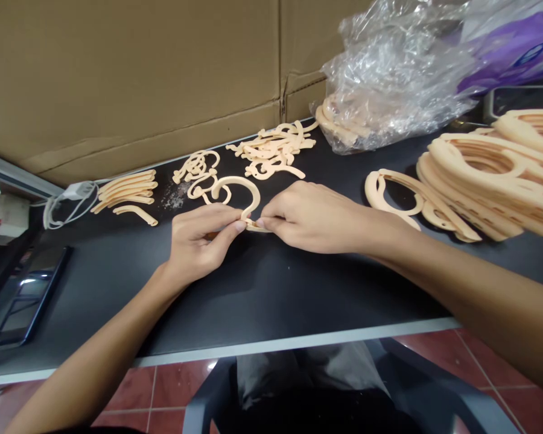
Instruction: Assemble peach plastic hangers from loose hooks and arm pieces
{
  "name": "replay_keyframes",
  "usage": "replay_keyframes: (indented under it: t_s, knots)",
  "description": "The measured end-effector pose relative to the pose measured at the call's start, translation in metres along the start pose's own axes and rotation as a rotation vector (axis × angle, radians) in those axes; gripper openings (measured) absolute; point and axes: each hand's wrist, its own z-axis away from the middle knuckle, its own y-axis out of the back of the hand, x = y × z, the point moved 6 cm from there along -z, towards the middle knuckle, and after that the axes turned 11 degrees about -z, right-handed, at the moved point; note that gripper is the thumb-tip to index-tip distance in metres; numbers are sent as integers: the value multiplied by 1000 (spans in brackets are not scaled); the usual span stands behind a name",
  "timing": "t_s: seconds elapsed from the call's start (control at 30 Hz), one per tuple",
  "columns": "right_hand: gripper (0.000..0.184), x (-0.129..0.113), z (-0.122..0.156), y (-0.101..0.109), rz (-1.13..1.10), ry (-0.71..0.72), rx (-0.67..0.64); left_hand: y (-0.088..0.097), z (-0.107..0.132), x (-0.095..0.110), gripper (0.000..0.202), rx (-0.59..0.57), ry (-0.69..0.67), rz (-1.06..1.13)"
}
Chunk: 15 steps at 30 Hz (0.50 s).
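Centrally in the frame, a curved cream piece (256, 194) is pinched between the thumb and fingers of the left hand (201, 238); near its lower end, a pale part (252, 225) is gripped by the nearly closed right hand (314, 218). Larger parts (477, 172) are stacked at right.

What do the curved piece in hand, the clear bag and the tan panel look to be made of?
Curved piece: possibly molded plastic, low sheen; smooth, evenly peach, no grain visible, though wood isn't ruled out.
Clear bag: thin plastic film, glossy; see-through with crinkled glints.
Tan panel: likely cardboard, fairly dull; brown with creases.
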Motion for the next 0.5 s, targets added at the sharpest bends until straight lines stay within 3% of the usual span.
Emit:
replay_keyframes:
  t_s: [0.5]
  knots:
    - [28, 9, -5, 2, -303, -3, -83, 2, -3, 2, 13, -8, -3, 61]
